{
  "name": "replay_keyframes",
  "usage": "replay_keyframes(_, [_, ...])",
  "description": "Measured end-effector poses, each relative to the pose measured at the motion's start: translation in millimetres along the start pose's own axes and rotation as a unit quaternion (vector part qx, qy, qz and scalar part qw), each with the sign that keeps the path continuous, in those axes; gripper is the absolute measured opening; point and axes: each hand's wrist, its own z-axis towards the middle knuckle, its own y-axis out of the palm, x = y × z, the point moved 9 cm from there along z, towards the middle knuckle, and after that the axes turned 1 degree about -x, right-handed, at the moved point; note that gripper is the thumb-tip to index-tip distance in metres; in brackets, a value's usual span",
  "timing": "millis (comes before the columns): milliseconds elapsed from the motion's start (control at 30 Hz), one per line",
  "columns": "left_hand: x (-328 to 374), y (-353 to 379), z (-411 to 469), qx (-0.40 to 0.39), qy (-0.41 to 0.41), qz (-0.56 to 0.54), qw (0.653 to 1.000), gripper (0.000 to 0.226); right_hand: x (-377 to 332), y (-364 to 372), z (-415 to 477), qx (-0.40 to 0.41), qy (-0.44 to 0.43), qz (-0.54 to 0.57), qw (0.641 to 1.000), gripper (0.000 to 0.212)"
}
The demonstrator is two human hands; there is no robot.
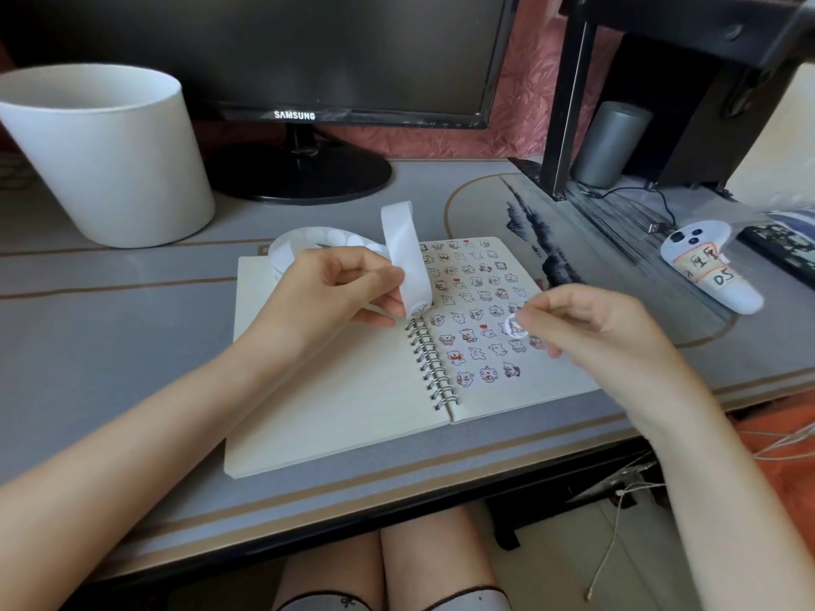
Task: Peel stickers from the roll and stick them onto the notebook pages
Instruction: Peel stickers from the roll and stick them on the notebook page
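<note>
An open spiral notebook (335, 390) lies flat on the desk. Its left page is blank and its right page is covered with several small cartoon stickers. My left hand (326, 293) holds the white sticker roll's backing strip (403, 253) above the spine, and the strip loops up and back behind the hand. My right hand (586, 324) hovers over the right page and pinches a single round sticker (514, 325) between thumb and fingertip. The rest of the roll (304, 240) curls behind my left hand.
A white bucket (106, 156) stands at the back left. A black monitor (300, 169) on a round stand sits behind the notebook. At the right are a white controller (705, 266), a grey cylinder (611, 145) and a black shelf frame (569, 103). The desk's front edge runs below the notebook.
</note>
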Motion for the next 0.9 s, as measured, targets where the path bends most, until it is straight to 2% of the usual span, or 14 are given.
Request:
replay_keyframes(167, [0,0,0,0.001,-0.001,0.002,1.000,0.020,22,-7,-4,-0.019,0.053,-0.035,0.998,0.003])
replay_keyframes(900, [-1,-1,1,0.003,-0.003,0.000,1.000,0.018,32,-9,-2,-0.026,0.052,-0.045,0.997,0.005])
